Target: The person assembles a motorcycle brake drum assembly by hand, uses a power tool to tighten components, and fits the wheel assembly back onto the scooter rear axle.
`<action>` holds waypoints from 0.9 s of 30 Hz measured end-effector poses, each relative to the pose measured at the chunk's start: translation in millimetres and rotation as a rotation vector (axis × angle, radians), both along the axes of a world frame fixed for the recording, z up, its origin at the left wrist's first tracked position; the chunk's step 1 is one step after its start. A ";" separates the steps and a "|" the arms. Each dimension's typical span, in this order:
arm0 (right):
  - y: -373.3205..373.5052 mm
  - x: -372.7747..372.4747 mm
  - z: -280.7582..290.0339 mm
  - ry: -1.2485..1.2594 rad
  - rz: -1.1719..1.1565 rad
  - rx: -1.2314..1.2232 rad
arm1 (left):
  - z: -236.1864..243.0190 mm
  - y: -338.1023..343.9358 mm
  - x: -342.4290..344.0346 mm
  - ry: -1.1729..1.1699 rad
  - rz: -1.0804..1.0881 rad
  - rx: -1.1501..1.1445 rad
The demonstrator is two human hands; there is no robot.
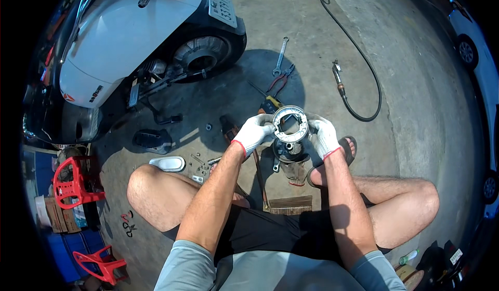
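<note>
Out in front of you, ring (289,137): left hand (256,133) pinching its left rim, right hand (324,136) its right. Contact with the dark part (289,150) below: can't tell. Grip evenly, hold it square, thumbs off the inner edge. Pliers (285,74), then wrench (281,58), lie beyond on the floor (296,10).

I hold a silvery round metal ring (291,137) between my white-gloved left hand (258,133) and white-gloved right hand (324,136); from it, a white-bodied scooter (125,44) stands at ten o'clock, a silver metal wrench (281,56) lies at twelve, a black hose (380,91) curves at two.
</note>
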State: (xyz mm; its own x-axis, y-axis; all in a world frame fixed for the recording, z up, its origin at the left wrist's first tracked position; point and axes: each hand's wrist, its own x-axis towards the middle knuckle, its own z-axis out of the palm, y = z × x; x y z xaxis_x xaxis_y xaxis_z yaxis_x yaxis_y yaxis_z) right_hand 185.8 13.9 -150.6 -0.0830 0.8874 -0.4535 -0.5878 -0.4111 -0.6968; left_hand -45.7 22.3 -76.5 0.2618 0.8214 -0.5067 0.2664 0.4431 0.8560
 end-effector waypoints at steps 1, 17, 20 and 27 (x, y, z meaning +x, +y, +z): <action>-0.8 0.4 1.7 -0.017 0.013 0.011 | -0.9 0.4 -0.2 0.014 -0.004 0.010; -5.5 -20.1 9.1 0.308 -0.123 -0.014 | -6.3 -2.0 25.4 -0.487 0.256 -0.085; -12.3 -28.5 23.1 0.189 -0.032 -0.069 | -21.8 -1.4 21.8 -0.167 0.197 0.165; -12.2 -8.4 -0.3 -0.161 0.181 -0.020 | -24.0 0.6 8.0 0.129 -0.094 0.160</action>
